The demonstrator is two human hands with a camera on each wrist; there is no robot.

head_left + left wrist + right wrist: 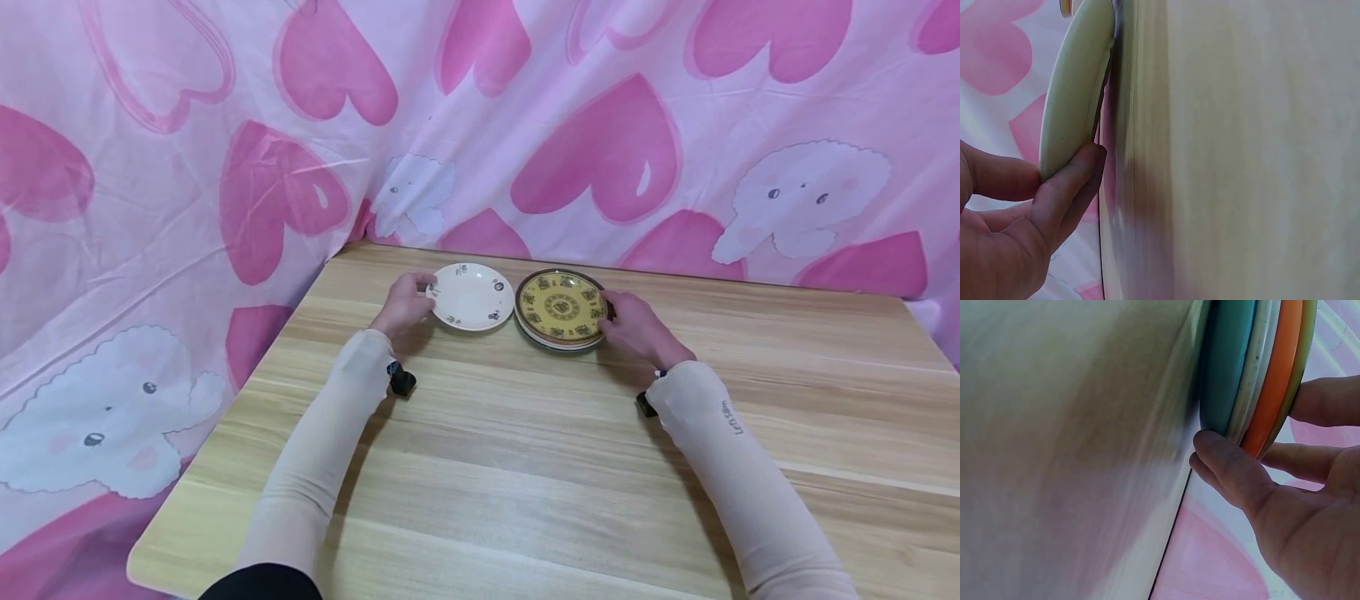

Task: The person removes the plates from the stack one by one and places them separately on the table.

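Observation:
In the head view a white plate (471,297) with small dark motifs round its rim lies toward the back of the table, beside a stack of plates topped by a yellow patterned plate (551,287). My left hand (405,304) pinches the white plate's left edge, fingers under the rim, as the left wrist view shows with the plate's pale underside (1075,87). My right hand (637,327) grips the stack's right edge. The right wrist view shows its layers: a teal plate (1225,369) at the bottom, then a white plate (1255,375), an orange plate (1275,381) and the yellow one.
A light wood table (510,467) stretches around both hands. Behind it and on the left hangs a pink curtain (450,117) with hearts and white cartoon animals. The table's back edge runs just beyond the plates.

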